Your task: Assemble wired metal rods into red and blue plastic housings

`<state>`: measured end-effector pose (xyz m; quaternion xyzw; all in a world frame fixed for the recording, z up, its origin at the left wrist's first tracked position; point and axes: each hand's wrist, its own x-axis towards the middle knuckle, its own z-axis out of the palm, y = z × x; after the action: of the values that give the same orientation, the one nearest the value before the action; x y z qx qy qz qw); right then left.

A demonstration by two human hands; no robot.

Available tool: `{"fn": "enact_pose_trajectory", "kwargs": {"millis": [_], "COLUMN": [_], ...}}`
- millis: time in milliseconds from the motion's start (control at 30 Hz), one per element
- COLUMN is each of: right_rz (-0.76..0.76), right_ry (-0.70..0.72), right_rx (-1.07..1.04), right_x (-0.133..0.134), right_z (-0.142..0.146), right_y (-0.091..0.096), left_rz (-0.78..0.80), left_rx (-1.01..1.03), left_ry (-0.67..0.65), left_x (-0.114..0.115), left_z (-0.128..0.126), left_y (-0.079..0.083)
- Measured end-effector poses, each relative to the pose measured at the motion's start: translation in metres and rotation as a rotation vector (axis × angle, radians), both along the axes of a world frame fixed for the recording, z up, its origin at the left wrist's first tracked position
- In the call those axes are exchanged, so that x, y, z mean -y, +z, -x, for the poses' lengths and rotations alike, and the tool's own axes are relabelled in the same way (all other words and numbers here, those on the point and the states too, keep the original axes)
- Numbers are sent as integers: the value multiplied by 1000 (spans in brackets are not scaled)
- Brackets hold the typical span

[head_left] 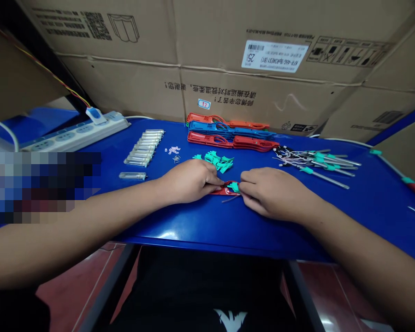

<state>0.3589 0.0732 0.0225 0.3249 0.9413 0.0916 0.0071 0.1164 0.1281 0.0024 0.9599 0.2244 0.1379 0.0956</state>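
Between my hands lies a red plastic casing half point(224, 190) with a small green plastic piece point(234, 186) in it. Fingers of my left hand point(193, 180) are closed on the casing's left end. At the other end, my right hand point(271, 191) is pinched at the edge of the green piece; its fingertips are partly hidden. A thin rod point(230, 199) sticks out below the casing. Just beyond my hands is a pile of green plastic pieces point(219, 161). Farther back, red casings point(214, 139) and blue casings point(210, 127) lie stacked.
Left on the blue table point(193, 226) are a row of clear tubes point(143, 147), a separate tube point(132, 175) and small white parts point(174, 150). Metal rods with wires point(327, 166) lie right. A power strip point(79, 133) and a cardboard sheet point(207, 46) stand behind.
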Motion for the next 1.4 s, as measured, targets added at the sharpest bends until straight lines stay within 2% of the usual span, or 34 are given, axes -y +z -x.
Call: {"fn": "enact_pose_trajectory", "kwargs": {"millis": [267, 500, 767, 933, 1200, 1267, 1400], "right_rz": [139, 208, 233, 242, 230, 310, 596], "right_ry": [-63, -8, 83, 117, 4, -21, -166], "right_rx": [37, 68, -69, -167, -121, -190, -419], "right_x": [-3, -10, -13, -16, -7, -8, -15], "right_z": [3, 10, -2, -5, 4, 3, 1], "right_y": [6, 12, 6, -3, 2, 2, -4], "left_rz": [-206, -254, -227, -157, -146, -120, -114], "left_rx": [-377, -498, -374, -293, -249, -197, -106], "left_ry": [12, 24, -82, -70, -2, 7, 17], "left_x": [18, 28, 17, 13, 15, 14, 13], "left_z": [1, -1, 2, 2, 0, 0, -2], "left_y": [15, 21, 19, 19, 12, 9, 2]}}
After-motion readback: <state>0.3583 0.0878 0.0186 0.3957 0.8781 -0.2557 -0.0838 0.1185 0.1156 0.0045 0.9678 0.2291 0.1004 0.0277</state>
